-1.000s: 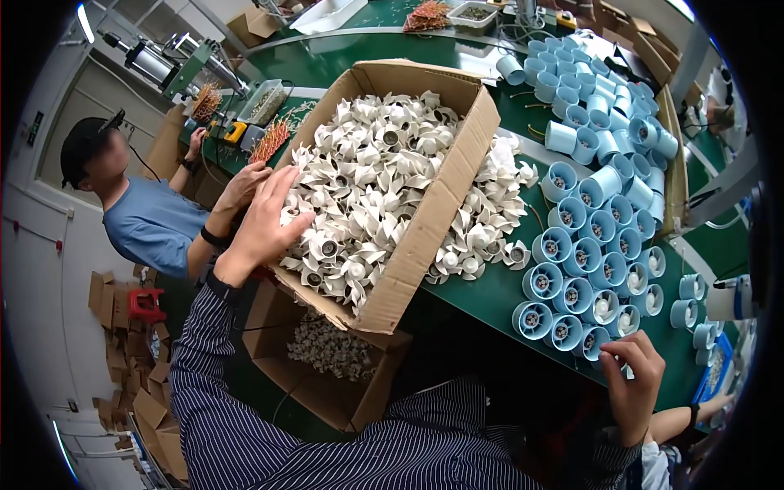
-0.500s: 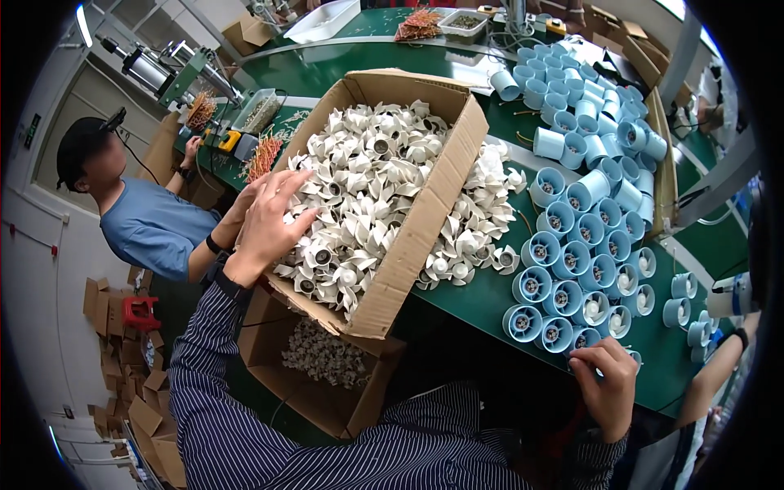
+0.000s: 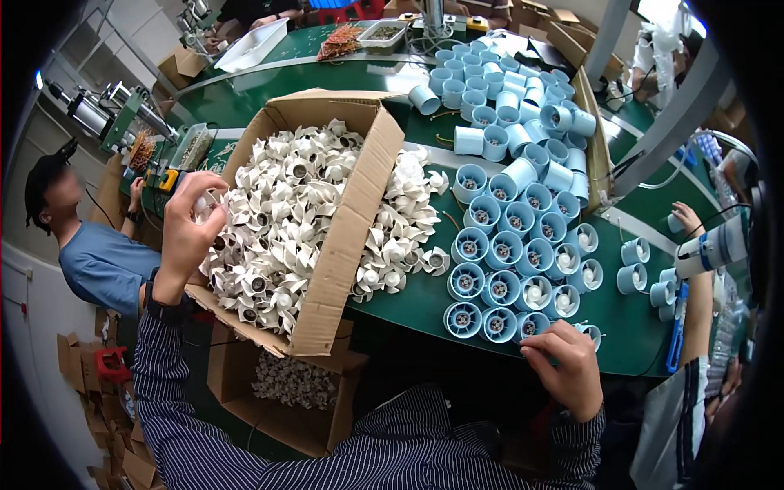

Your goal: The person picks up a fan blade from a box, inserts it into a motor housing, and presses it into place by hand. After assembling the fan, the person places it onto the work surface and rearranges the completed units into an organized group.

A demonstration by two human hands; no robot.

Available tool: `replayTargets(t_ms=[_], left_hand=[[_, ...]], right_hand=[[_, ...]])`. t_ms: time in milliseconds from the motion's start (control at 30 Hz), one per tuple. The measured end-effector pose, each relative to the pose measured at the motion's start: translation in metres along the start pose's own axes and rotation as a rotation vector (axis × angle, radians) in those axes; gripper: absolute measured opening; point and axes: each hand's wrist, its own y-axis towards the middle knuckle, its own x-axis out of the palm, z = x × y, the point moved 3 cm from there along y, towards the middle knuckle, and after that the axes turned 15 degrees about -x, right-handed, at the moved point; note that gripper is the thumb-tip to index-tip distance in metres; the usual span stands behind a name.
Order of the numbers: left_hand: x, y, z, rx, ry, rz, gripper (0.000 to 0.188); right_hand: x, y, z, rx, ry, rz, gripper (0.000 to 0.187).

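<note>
Above the left edge of a cardboard box (image 3: 347, 249), my left hand (image 3: 186, 237) is closed, a white fan impeller (image 3: 206, 204) pinched between thumb and fingers. Many similar white impellers (image 3: 282, 212) fill the box, and more lie heaped on the table just right of it. My right hand (image 3: 567, 371) is at the table's front edge, fingers curled together beside a light-blue cylindrical housing (image 3: 535, 324); what it grips, if anything, is hidden. Rows of such housings stand open side up, showing metal parts inside. A few contain white impellers (image 3: 563, 302).
Beneath the box, a second carton (image 3: 224, 380) holds small pale pieces. More blue housings (image 3: 523, 122) are piled at the back right. A co-worker in a blue shirt (image 3: 106, 257) sits at the left; another person's arm (image 3: 697, 310) reaches in at the right beside a blue cutter (image 3: 676, 339).
My left hand has gone from lying over the impellers to holding one raised at the box's left edge. The view has shifted rightward. My right hand stays by the front housings.
</note>
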Motion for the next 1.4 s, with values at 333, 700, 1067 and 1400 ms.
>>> replayTargets(t_ms=[333, 700, 1067, 1400], left_hand=[[0.084, -0.015, 0.18, -0.194, -0.732, -0.69, 0.029], [0.17, -0.061, 0.243, -0.314, -0.877, -1.157, 0.027], [0.194, -0.076, 0.239, -0.466, -0.91, -1.246, 0.029], [0.187, -0.072, 0.228, -0.552, -0.994, -1.45, 0.041]], right_hand=[[0.004, 0.029, -0.036, -0.12, 0.107, 0.145, 0.023], [0.016, 0.044, -0.046, -0.457, -0.058, 0.319, 0.036], [0.01, 0.027, -0.035, -0.514, -0.102, 0.305, 0.024], [-0.008, -0.021, 0.031, 0.167, -0.128, 0.186, 0.009]])
